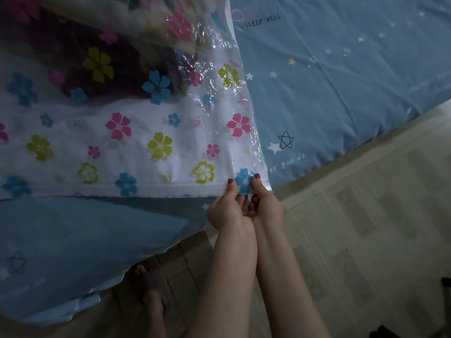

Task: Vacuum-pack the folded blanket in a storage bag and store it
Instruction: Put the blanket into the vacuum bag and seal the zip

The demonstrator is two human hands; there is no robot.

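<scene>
The storage bag [136, 142], clear plastic printed with coloured flowers, lies flat on the bed [341, 81] near its corner, the dark folded blanket [80, 59] inside it toward the far end. Its zip edge [109, 189] runs along the near side. Both hands meet at that edge's right corner: the left hand [228, 211] and right hand [267, 206] each pinch the seal, thumbs on top, fingers [244, 203] curled beneath the plastic. A bare foot [151, 291] stands on the floor [366, 240].

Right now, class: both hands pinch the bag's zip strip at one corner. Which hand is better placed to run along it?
Probably the left hand: the unpinched zip strip stretches to its side, while the right hand anchors the corner.
</scene>
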